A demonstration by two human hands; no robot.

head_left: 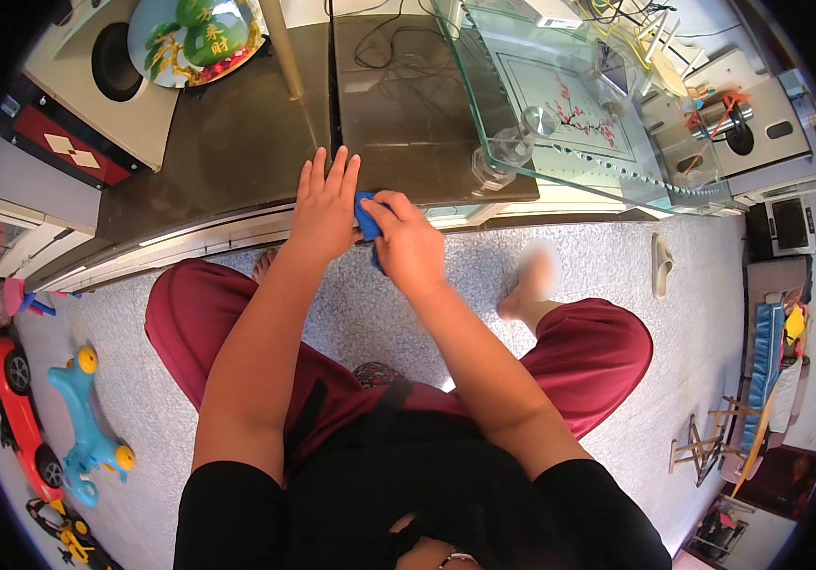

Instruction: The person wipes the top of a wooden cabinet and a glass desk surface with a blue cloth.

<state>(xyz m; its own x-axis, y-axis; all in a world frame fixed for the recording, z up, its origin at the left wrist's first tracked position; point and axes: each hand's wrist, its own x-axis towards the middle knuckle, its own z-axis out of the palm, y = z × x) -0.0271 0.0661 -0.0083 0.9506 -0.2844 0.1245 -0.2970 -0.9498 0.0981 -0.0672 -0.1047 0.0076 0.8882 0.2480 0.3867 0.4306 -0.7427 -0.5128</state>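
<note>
My left hand [325,210] lies flat across the front edge of a dark brown cabinet top [251,135], fingers stretched forward and slightly apart, with nothing held. Beside it, my right hand [409,242] grips a blue cloth [367,215] at the same front edge. Part of the cloth hangs below my fingers; the rest is hidden by the hand. A narrow dark seam [334,92] divides the cabinet top just ahead of my left fingertips.
A glass shelf [515,160] overhangs the cabinet's right side, near a router [666,71] and cables. A decorated round plate [197,43] and a loudspeaker [112,78] stand at left. A blue ride-on toy [83,413], a red toy car [23,413] and a slipper [661,265] are on the floor.
</note>
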